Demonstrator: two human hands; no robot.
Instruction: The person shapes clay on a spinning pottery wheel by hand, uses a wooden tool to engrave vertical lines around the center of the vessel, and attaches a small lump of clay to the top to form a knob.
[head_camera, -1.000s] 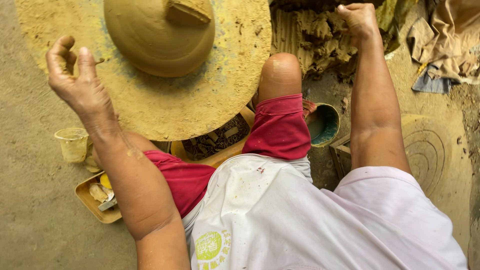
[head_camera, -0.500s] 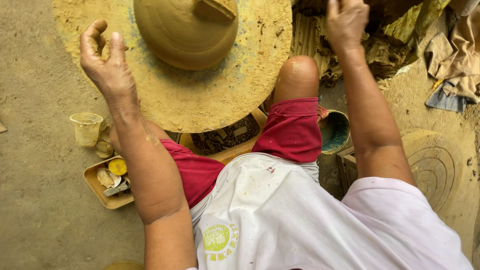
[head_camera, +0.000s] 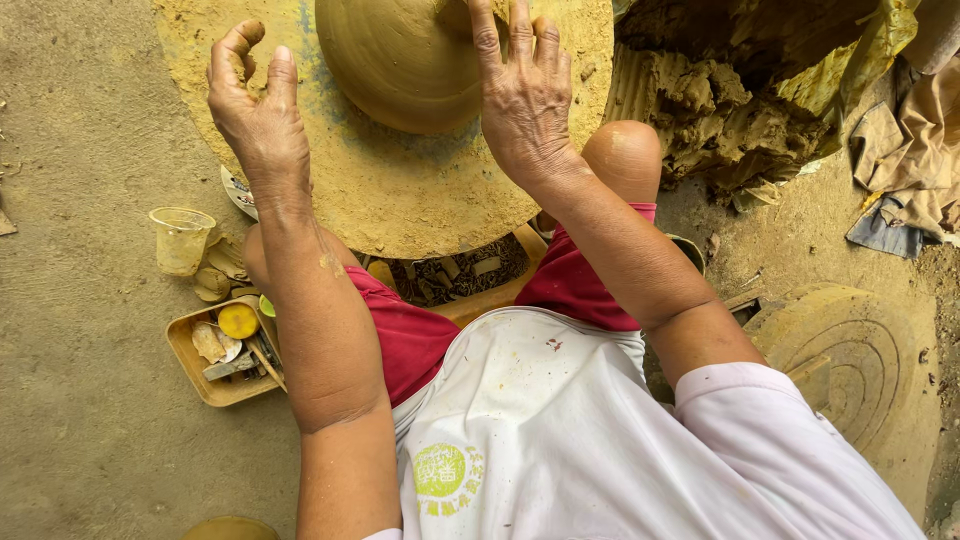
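A rounded mound of tan clay (head_camera: 400, 60) sits on a large round wheel (head_camera: 390, 205) dusted with yellowish clay. My right hand (head_camera: 522, 95) lies flat on the mound's right side, fingers spread. My left hand (head_camera: 255, 105) hovers over the wheel's left edge, fingers loosely curled, holding nothing. I sit at the wheel in red shorts and a white shirt, with my right knee (head_camera: 622, 155) beside the wheel.
A small tray (head_camera: 195, 370) of tools and a yellow lid sits on the ground at the left, next to a clear plastic cup (head_camera: 181, 238). A heap of raw clay (head_camera: 735, 105) lies at the upper right. A ridged round disc (head_camera: 860, 360) rests at the right.
My right hand swung in from the clay heap at the far right and came down on the mound. My left hand stayed raised over the wheel's left edge.
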